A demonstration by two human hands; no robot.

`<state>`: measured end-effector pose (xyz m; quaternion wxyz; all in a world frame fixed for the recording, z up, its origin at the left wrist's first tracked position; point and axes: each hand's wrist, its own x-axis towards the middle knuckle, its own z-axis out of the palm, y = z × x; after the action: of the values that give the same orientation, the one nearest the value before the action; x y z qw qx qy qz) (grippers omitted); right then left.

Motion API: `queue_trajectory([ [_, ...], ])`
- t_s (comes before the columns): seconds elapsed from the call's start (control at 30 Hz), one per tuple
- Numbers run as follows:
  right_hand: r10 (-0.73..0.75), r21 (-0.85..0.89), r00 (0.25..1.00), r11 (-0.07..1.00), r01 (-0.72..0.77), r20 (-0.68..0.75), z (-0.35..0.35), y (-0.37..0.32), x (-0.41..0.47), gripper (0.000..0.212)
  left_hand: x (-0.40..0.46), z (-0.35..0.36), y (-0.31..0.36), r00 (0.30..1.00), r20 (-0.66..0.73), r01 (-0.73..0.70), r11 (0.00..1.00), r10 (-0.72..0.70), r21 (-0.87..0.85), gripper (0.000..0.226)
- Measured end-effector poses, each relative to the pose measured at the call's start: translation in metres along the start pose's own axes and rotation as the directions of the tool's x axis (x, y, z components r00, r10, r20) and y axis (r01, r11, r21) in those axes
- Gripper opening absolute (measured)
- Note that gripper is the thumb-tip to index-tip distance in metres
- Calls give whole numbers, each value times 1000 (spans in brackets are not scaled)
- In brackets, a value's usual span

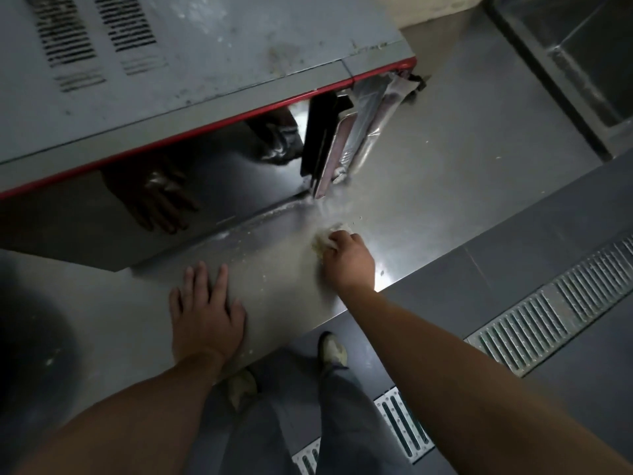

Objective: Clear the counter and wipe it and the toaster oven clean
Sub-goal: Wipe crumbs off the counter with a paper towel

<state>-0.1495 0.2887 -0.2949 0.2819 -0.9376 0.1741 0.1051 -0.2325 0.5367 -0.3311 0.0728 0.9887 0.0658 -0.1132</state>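
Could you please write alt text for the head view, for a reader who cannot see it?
The right hand grips a crumpled cloth on a steel counter, beside a toaster oven; the left hand rests flat on the counter. Crumbs speckle the surface.

Dim room. The floor (513, 255) is laid with dark grey tiles. A metal drain grate (555, 303) runs across it on a slant, with another stretch of grate (400, 430) lower down. At the upper right sits a steel sink (582, 53).
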Motion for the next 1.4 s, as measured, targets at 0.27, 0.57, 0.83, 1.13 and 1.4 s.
queue_trajectory([
  [0.27, -152, 94, 985, 985, 144, 84, 25, -45, -41, 30, -2, 0, -2, 998, -45, -37, 997, 34, -61, 69],
  [0.57, 85, 74, 912, 995, -60, -401, -76, 15, 47, 30, -1, -2, -3, 999, -20, -33, 998, 32, -47, 67],
  [0.83, 234, -3, 956, 971, -238, -176, -76, 43, 102, 32, 1, 0, -2, 1000, 12, -21, 1000, 21, 2, 68],
  [1.13, -160, -10, 985, 987, 161, 71, 12, -29, 12, 29, 2, -1, 0, 1000, 6, -15, 1000, 15, 14, 68],
  [1.4, -272, 103, 962, 956, 274, -34, -20, -13, -23, 29, 2, -2, 0, 1000, -8, -26, 1000, 26, -12, 69],
])
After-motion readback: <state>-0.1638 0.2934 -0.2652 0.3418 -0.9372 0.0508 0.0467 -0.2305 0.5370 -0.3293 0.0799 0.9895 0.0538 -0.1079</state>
